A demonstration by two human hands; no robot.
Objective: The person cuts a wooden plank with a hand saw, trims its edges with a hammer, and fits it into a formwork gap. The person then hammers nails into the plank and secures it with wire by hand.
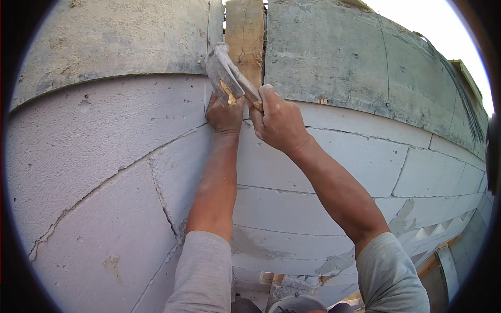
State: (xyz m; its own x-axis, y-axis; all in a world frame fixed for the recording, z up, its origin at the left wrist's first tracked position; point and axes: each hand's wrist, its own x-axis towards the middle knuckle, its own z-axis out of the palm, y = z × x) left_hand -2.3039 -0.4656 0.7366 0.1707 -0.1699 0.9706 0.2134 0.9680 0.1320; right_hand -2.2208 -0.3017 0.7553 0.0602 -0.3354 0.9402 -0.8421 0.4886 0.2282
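Note:
My right hand [279,117] is wrapped round the handle of a dusty claw hammer [225,75], whose head is raised up and to the left. Just below and behind the hammer head, my left hand [227,116] is up against the wall corner beneath a narrow wooden board [245,36]. The hammer hides most of the left fingers, so what they hold, if anything, does not show. The board stands upright between two weathered formwork panels.
A grey panel [323,52] spans the upper right, with thin wires [459,83] hanging over it. Another panel [115,39] covers the upper left. Pale block walls [282,208] with mortar joints meet at the corner below. Wood pieces and rubble lie at the bottom.

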